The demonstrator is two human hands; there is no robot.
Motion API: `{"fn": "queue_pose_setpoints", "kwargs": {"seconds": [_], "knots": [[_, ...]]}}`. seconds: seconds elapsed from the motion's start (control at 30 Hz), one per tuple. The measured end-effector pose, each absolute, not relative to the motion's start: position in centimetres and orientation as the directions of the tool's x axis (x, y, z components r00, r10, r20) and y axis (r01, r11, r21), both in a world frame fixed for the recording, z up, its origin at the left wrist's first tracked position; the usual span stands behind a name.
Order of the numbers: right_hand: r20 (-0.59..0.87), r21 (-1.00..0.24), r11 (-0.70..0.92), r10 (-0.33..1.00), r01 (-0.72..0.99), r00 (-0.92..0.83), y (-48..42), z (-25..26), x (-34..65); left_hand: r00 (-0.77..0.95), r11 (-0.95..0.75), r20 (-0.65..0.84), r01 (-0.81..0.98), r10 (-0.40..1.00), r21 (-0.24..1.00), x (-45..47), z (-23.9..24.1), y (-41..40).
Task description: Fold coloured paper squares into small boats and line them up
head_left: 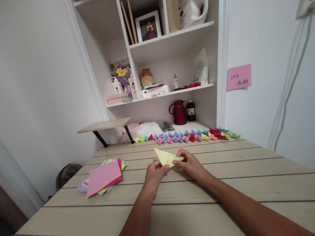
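Observation:
A folded sheet of pale yellow origami paper (166, 157), roughly triangular, is held between my two hands above the wooden table (187, 203). My left hand (155, 173) pinches its lower left edge between thumb and fingers. On the other side, my right hand (187, 163) grips the right corner, its thumb pressed on the front of the paper. The fingers behind the sheet are partly hidden. To the left lies a loose stack of coloured paper (104, 177), pink on top with red, green and purple sheets below.
Rows of small folded paper boats (180, 138) in many colours line the table's back edge. A small raised wooden stand (105, 125) is at the back left. Behind are white shelves (172, 37) with a red jug (179, 113); a pink note (239, 77) is on the wall.

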State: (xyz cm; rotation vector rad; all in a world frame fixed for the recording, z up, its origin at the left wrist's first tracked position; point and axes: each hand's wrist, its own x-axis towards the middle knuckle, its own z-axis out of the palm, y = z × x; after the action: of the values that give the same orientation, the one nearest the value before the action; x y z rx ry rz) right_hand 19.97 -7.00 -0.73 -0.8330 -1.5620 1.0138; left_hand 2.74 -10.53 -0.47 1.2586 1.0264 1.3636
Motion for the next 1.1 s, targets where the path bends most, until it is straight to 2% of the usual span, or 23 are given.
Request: {"fn": "queue_pose_setpoints", "kwargs": {"seconds": [0.3,0.7,0.83,0.93,1.1], "knots": [[0.345,-0.934,0.317,0.921,-0.164,-0.182,-7.5,-0.1,19.8,-0.001,-0.161,0.161,-0.075,0.987,0.984,2.9,0.0,-11.1],[0.393,-0.919,0.391,0.919,-0.053,-0.025,-6.3,-0.1,21.1,-0.046,-0.170,0.170,-0.015,0.984,0.985,2.7,-0.3,-10.9],[0.424,-0.906,0.422,0.899,-0.039,-0.110,-6.7,0.3,21.1,-0.013,-0.168,0.168,0.024,0.986,0.986,3.1,-0.4,-10.8],[0.456,-0.879,0.476,0.861,0.038,-0.226,-7.3,0.3,20.5,0.012,-0.170,0.170,0.055,0.985,0.984,3.5,-0.5,-10.6],[0.356,-0.908,0.409,0.871,0.096,-0.339,-7.5,-0.1,19.8,0.019,-0.164,0.164,0.065,0.986,0.984,3.6,-0.8,-10.5]]}}
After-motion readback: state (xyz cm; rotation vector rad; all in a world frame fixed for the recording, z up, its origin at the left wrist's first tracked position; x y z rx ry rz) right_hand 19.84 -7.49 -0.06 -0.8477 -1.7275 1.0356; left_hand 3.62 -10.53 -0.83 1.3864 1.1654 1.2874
